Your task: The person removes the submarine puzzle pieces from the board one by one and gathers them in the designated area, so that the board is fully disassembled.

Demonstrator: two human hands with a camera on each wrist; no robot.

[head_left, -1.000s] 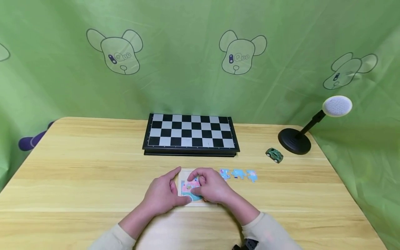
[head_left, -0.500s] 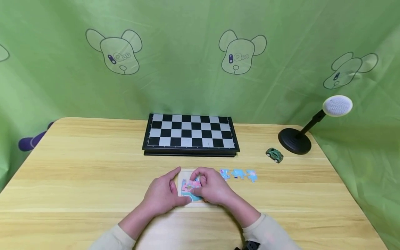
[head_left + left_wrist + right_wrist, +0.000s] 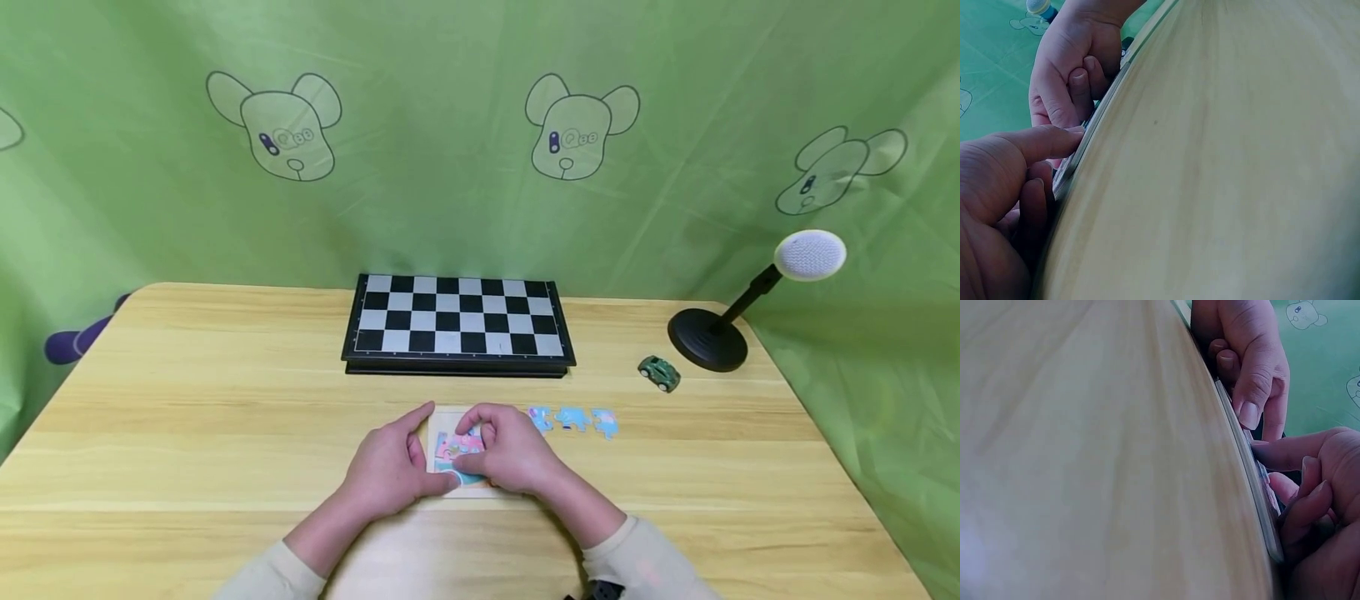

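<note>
A jigsaw puzzle tray with a pale frame lies flat on the table, pink and blue puzzle pieces inside it. My left hand grips the tray's left side, thumb over the near edge and index finger along the far left corner. Over the tray's right half, my right hand pinches a pink puzzle piece between thumb and index finger, with the other fingers folded in. That hand hides much of the tray. In the right wrist view, the right thumb reaches down at the tray's edge.
Loose blue puzzle pieces lie in a row right of the tray. Behind stands a folded black-and-white chessboard. Farther right are a green toy car and a round-headed black stand. A green curtain backs the table.
My right thumb and index finger have shifted slightly over the tray, and the pink pieces have moved a little inside it. My left hand has kept its place.
</note>
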